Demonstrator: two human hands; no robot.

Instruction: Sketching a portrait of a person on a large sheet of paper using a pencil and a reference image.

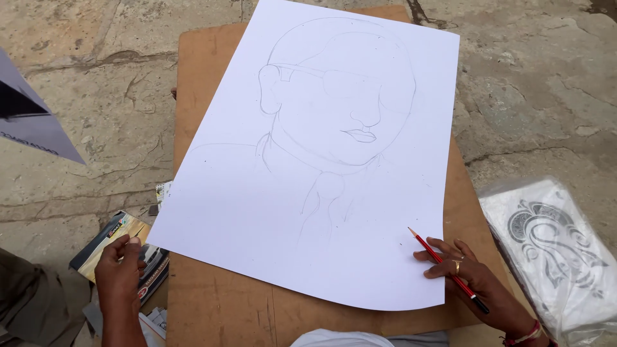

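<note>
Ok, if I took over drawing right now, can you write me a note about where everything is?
Right hand: holds a red pencil, tip up, resting on the paper's lower right corner.
Left hand: off the paper, fingers on a small box lying on the ground at the left.
Paper: white sheet, tilted, on a brown board.
Done: faint outline of a head with glasses, ear, nose, lips, collar and shoulders.
Left: no shading or dark lines; the lower part of the sheet is blank.
A plastic-wrapped black-and-white print lies at the right.
</note>
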